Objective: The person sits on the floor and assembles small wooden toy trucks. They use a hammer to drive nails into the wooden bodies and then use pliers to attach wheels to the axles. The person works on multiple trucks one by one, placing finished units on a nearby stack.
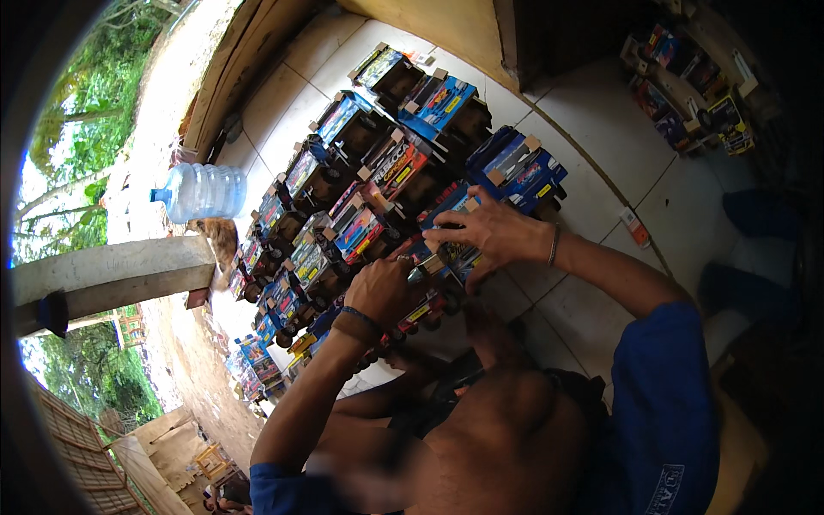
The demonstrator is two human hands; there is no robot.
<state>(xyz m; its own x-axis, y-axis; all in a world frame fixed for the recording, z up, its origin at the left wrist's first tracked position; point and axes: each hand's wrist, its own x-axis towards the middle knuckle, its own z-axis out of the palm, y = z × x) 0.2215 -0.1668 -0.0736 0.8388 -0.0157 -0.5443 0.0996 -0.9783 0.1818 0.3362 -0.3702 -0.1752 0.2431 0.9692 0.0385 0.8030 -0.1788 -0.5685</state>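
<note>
Clearly, a toy truck sits just right of the frame's middle, between two hands. The right hand arches over it, thumb and fingers apart; the left hand curls close by, though what its fingers grip cannot be told. Painted toy trucks crowd the tiled floor toward upper centre, a blue-tinted water jug upper left.

Worn items: blue shirt, two wristbands

Short-sleeved blue shirt, plain at both sleeves; white printed mark low on its right side (a small framed block). Left wrist: thin dark band. Right wrist: slim bracelet, beaded or braided, cannot tell which.
</note>
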